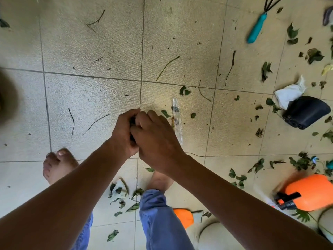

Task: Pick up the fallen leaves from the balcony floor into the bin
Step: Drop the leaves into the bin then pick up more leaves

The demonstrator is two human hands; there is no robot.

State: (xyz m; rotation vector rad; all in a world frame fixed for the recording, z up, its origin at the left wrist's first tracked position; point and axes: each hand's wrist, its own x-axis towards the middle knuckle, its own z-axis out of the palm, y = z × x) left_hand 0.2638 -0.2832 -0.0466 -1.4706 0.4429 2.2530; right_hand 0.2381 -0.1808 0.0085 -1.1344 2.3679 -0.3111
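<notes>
Two hands: left hand (124, 132) and right hand (155, 139), seen pressed together. Two bare feet (57, 165). One hand rake (257, 26) with a teal handle. One black pot (306, 112), lying on its side. One white crumpled wrapper (290, 92). One clear plastic strip (177, 120). One orange sprayer (310, 192); a second orange object (183, 217) is partly hidden. Long thin stems (167, 67): roughly eight are counted. Green leaves (184, 91): several dozen pieces, too scattered for an exact count.

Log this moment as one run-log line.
hands: left hand and right hand together, cupped round something dark | leaves: many on floor tiles, mostly right | bin: not identifiable
</notes>
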